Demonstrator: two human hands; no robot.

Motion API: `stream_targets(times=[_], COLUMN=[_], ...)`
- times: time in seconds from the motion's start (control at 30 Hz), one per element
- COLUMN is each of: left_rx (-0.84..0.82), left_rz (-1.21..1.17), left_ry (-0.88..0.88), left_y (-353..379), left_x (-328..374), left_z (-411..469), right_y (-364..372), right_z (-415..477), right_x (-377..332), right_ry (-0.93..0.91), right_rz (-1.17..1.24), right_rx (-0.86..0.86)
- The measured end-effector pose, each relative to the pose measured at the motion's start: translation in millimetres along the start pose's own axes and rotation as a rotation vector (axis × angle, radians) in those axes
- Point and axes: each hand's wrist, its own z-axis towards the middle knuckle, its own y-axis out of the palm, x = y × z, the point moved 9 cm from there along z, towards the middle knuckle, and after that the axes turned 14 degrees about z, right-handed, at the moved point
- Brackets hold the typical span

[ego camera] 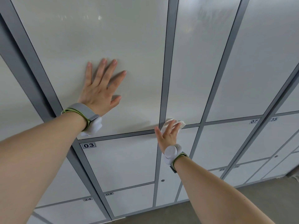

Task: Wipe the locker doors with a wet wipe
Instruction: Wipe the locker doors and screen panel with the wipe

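Note:
White locker doors in grey frames fill the view. My left hand (101, 87) lies flat with fingers spread on the tall upper door (100, 38). My right hand (168, 135) presses a white wet wipe (182, 123) with straight fingers against the bottom corner of the neighbouring tall door (194, 62), at the grey frame strip. The wipe shows only past the fingertips; the rest is hidden under the hand. Faint streaks show high on that right door.
Below are smaller doors: number 03 (119, 160), 04 (129, 199), 07 (226, 139) and others, some with round locks (162, 180). A grey upright (166, 70) separates the two tall doors. A grey-brown floor (267, 199) lies at the bottom right.

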Motion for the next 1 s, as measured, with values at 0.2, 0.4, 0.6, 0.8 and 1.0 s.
stream_targets(times=[0.2,0.4,0.6,0.8,1.0], left_rx=[-0.035,-0.046,-0.037,-0.001,-0.016], left_rz=[-0.006,-0.003,-0.022,-0.018,-0.008], left_ry=[0.032,0.024,0.039,0.026,0.003], left_y=[5,4,-2,-15,-23], left_x=[3,5,4,-11,-37], left_z=[-2,-2,-2,0,7], right_y=[6,10,19,30,21], right_z=[-2,-10,-18,-21,-15], right_x=[-9,-57,-22,-24,-102], right_ry=[0.045,-0.247,-0.073,0.043,-0.314], right_rz=[0.056,-0.015,-0.132,-0.075,-0.060], right_rx=[0.004,-0.006,-0.049,-0.038,0.025])
